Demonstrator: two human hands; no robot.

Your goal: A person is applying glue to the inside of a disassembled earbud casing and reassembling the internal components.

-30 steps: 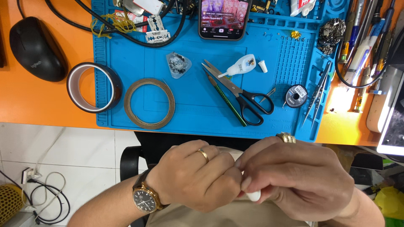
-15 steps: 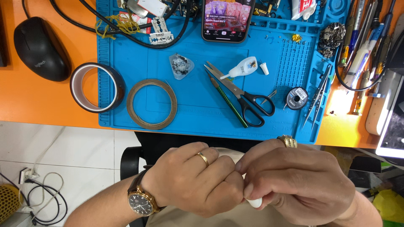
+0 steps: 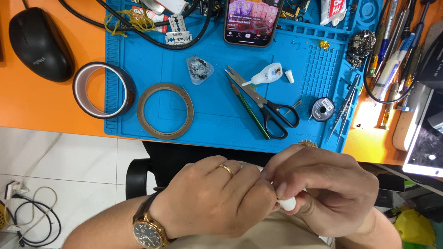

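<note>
Hands met low in the view, below the counter edge, over a lap in pale cloth. Left hand (image 3: pixel 217 198), ringed and with a gold wristwatch (image 3: pixel 148 229) on a brown strap, curled shut, fingertips pressed against the right hand. Right hand (image 3: pixel 323 193), also ringed, clenched around a small white object (image 3: pixel 288 203); only a rounded white end showed between the fingers, the rest hidden, so its kind could not be told. Whether the left grip also pinched that object: cannot tell.

Beyond the hands, on the orange counter (image 3: pixel 41 108), lay a blue work mat (image 3: pixel 217 115). On the mat: black-handled scissors (image 3: pixel 265 103), blades apart, with a green pencil (image 3: pixel 249 110) just beside and under them; a small white glue bottle (image 3: pixel 267 74) with its cap (image 3: pixel 289 76) off and lying next to it; a clear pouch (image 3: pixel 199 69) of small dark bits; a flat brown tape ring (image 3: pixel 165 110); a little spool (image 3: pixel 322 109) near tweezers (image 3: pixel 344 110) at the mat's right side. Propped at the mat's far edge, a phone (image 3: pixel 251 20) with a lit screen. Overlapping the mat's left edge, a roll of amber tape (image 3: pixel 104 90) on its side; well left of it, a black mouse (image 3: pixel 40 44). Black cables (image 3: pixel 152 37) looped across the mat's upper left corner.
</note>
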